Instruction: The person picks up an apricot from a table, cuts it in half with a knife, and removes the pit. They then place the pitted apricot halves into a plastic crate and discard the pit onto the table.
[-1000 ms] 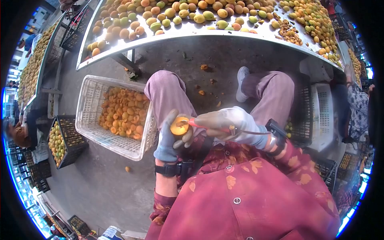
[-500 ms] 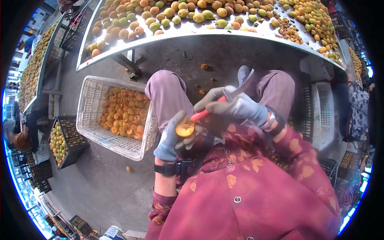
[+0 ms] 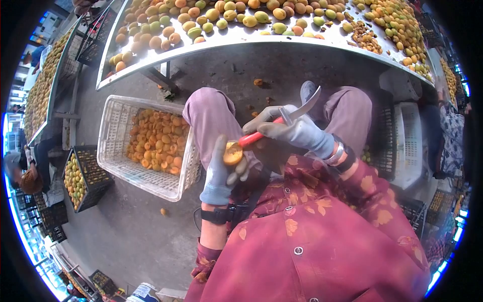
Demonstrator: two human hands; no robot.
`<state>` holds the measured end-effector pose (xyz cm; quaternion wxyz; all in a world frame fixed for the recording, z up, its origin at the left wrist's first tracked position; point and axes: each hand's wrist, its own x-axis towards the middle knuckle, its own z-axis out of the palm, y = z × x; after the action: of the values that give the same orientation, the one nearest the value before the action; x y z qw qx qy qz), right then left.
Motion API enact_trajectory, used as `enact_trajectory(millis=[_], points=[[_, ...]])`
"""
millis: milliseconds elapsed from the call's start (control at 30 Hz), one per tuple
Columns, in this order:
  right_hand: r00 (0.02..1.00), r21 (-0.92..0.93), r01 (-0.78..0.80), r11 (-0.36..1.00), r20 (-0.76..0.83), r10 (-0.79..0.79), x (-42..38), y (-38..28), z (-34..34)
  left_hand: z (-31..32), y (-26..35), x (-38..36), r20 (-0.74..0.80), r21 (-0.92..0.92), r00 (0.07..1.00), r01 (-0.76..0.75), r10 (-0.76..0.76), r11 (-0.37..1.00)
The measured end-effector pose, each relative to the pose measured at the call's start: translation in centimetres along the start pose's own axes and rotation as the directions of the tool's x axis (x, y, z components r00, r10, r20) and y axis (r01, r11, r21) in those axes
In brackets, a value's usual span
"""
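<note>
In a grey-white glove, my left hand (image 3: 222, 170) holds a cut apricot half (image 3: 233, 153) between thumb and fingers, its hollow inner side facing up. My gloved right hand (image 3: 294, 132) grips a tool with a red handle (image 3: 255, 137) and a curved metal blade (image 3: 307, 104) that points up and away. The tip of the red handle reaches the upper right edge of the apricot half. Both hands are above my lap, between my knees. To the left stands a white crate (image 3: 141, 183) holding many orange apricot halves (image 3: 157, 141).
A metal table (image 3: 226, 41) with whole apricots and a pile of dark scraps (image 3: 366, 40) crosses the top. Black crates (image 3: 93, 171) with fruit stand at left, a white crate (image 3: 406, 143) at right. A person (image 3: 30, 176) sits at the far left.
My left hand has shifted slightly up and right with the apricot half. The tool's handle has moved slightly left and up, still at the fruit's edge.
</note>
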<state>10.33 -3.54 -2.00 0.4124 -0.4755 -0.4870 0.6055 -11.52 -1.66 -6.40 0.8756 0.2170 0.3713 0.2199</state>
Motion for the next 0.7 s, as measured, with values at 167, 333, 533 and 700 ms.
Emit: enact_trajectory(millis=[167, 333, 533, 700], points=[[0.991, -0.092, 0.127, 0.988, 0.042, -0.124, 0.0, 0.7, -0.5, 0.4, 0.4, -0.2, 0.012, 0.085, 0.999, 0.033, -0.034, 0.996], [0.999, 0.217, -0.018, 0.976, 0.047, 0.008, 0.3, 3.0, -0.8, -0.2, 0.2, -0.3, 0.098, 0.121, 0.994, 0.035, -0.047, 0.992], [0.996, 0.266, -0.089, 0.960, 0.045, 0.080, 0.4, 3.7, -1.1, -0.3, -0.2, -0.4, 0.095, 0.211, 0.995, 0.022, -0.043, 0.977], [0.983, 0.454, -0.184, 0.872, 0.099, 0.155, 0.8, 5.1, -1.0, -0.4, -0.4, -0.6, 0.142, 0.162, 0.989, -0.073, 0.050, 0.984]])
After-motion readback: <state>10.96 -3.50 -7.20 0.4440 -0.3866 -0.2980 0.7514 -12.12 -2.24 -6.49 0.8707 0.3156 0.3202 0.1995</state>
